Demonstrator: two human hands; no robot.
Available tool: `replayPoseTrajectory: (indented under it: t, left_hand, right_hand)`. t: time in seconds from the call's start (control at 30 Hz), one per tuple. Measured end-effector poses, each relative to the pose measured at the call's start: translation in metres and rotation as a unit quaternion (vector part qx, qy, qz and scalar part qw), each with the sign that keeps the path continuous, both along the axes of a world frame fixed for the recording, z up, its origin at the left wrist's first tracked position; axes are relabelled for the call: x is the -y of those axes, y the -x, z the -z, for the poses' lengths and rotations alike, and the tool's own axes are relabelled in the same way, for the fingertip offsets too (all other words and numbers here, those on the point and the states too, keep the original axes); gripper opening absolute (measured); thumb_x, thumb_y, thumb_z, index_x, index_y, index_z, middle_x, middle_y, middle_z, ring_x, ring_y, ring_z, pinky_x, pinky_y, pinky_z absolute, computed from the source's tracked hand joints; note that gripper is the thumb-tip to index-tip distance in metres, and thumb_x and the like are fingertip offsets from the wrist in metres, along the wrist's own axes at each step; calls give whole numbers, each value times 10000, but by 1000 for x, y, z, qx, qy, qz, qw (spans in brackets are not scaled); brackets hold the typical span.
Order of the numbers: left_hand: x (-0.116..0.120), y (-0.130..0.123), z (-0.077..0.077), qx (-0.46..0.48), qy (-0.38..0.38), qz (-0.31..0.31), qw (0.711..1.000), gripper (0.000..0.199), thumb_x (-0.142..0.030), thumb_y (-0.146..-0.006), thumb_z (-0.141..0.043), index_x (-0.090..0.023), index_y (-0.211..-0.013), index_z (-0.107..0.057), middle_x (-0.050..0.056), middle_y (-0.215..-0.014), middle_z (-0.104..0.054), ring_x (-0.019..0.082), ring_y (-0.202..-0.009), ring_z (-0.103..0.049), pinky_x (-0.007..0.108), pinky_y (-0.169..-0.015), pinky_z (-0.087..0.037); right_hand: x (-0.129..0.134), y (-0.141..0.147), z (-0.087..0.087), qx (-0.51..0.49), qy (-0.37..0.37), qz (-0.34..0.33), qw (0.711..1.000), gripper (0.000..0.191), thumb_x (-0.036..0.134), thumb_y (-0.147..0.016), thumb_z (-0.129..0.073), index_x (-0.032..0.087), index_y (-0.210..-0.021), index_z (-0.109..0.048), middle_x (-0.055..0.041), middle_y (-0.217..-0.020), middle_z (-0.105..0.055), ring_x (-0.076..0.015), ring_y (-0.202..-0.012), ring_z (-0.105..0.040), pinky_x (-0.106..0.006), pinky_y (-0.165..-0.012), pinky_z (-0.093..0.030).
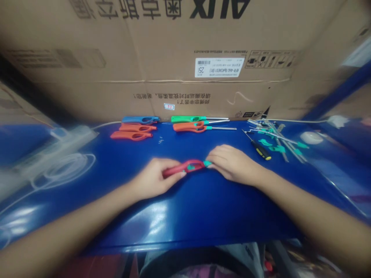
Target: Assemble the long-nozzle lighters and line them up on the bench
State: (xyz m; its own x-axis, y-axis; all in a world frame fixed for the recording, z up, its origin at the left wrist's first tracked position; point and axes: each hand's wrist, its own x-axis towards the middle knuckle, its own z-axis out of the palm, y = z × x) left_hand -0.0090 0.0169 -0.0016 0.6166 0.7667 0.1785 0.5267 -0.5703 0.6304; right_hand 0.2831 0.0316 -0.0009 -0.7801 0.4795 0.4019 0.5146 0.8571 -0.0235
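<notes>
A red lighter body (198, 165) with a teal trigger and a teal collar at its right end is held above the blue table. My left hand (158, 177) is wrapped round the left end of the body, its thumb along the near side. The fingers of my right hand (227, 162) are closed at the teal collar (207, 163); any metal tube there is hidden by the hand.
Blue (139, 119) and red-orange lighter bodies (131, 135) lie at the back, beside green (188, 119) and orange lighters (189, 127) with metal tubes. A screwdriver (262, 150) and loose tubes (285, 141) lie right. Behind stands a cardboard sheet (162, 50).
</notes>
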Motion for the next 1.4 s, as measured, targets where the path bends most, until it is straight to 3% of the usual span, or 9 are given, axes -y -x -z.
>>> replayPoseTrajectory:
  t: [0.17,0.37,0.6,0.83,1.03,1.17,1.23,1.3,1.4]
  left_hand:
    - [4,-2,2,55,125,-8,991,314,-414,-945,-611,-133,-832,-692,-25,-638,-551,95,-548,-439,212,-514,-351]
    - [11,-1,2,20,-55,40,997,223,-329,-977,-595,-137,-963,-708,25,-771,-648,129,-660,-547,243,-632,-431]
    - [13,2,3,-86,-150,63,983,246,-307,-1017,-502,-157,-1109,-673,71,-884,-684,178,-742,-636,280,-675,-505]
    - [5,-3,-6,-157,-124,-15,980,411,-432,-971,-579,-253,-1341,-582,68,-1201,-651,235,-986,-681,333,-796,-564]
    - [1,2,-7,-174,-96,-46,979,414,-427,-946,-604,-240,-1316,-606,67,-1192,-632,242,-990,-670,349,-809,-562]
    - [0,3,-7,-153,-73,-51,984,404,-386,-941,-613,-220,-1309,-619,69,-1161,-634,228,-953,-662,339,-784,-557]
    - [-1,3,-7,-131,-63,-46,988,404,-377,-932,-627,-207,-1299,-631,77,-1149,-634,223,-942,-658,339,-795,-555]
    - [-1,3,-6,-110,-50,-40,992,407,-379,-920,-646,-195,-1283,-646,83,-1135,-634,219,-925,-654,342,-805,-555]
    - [-1,2,-6,-89,-30,-35,995,370,-342,-920,-654,-183,-1253,-668,85,-1116,-633,207,-899,-649,339,-809,-552]
  right_hand:
    - [6,4,5,-45,-43,-22,998,171,201,-1002,-524,108,-1059,-656,-135,-971,-718,-229,-873,-624,-356,-781,-508]
    - [9,4,5,-25,-33,-23,999,192,133,-988,-464,117,-1053,-643,-126,-943,-712,-221,-841,-615,-347,-768,-510]
    - [13,10,8,48,4,11,999,210,202,-1014,-458,145,-991,-659,-104,-918,-700,-212,-803,-591,-336,-754,-453]
    - [11,10,-10,89,66,113,987,177,332,-973,-594,182,-879,-591,-74,-852,-646,-220,-790,-549,-328,-723,-410]
    - [1,-7,-16,109,126,132,977,149,321,-960,-608,191,-891,-589,-56,-857,-638,-217,-794,-570,-328,-713,-407]
    - [-6,-23,-22,92,199,123,968,169,366,-952,-606,211,-1013,-634,-68,-1026,-659,-224,-915,-615,-334,-770,-460]
    - [-7,-35,-27,84,201,165,962,267,434,-927,-619,226,-1093,-639,-79,-1111,-654,-240,-960,-633,-346,-782,-487]
    - [-8,-53,-32,87,160,268,946,304,473,-901,-619,213,-1057,-645,-101,-1071,-660,-260,-903,-650,-371,-748,-497]
    - [-14,-85,-30,130,98,450,878,256,398,-861,-643,174,-985,-637,-183,-976,-668,-294,-777,-657,-361,-586,-427]
